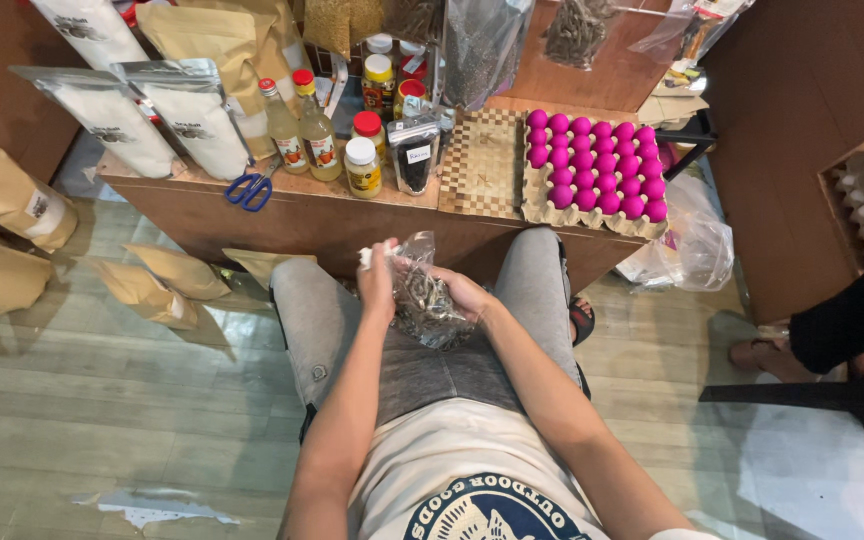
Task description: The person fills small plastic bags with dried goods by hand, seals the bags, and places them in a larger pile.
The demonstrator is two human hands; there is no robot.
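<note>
I sit with a clear plastic bag (426, 300) of small dark dried pieces over my lap. My left hand (377, 280) pinches the bag's gathered top, a bit of white showing at the fingertips. My right hand (464, 293) cups the bag from the right side and underneath. Both hands are closed on the bag, just in front of the low wooden table (352, 215).
The table holds a tray of pink eggs (597, 170), blue-handled scissors (251, 188), several bottles and jars (362, 165), white pouches (197, 115) and a woven mat (482, 160). Brown paper bags (12, 200) lie on the floor at left. Another person's foot (762, 352) and dark sleeve show at right.
</note>
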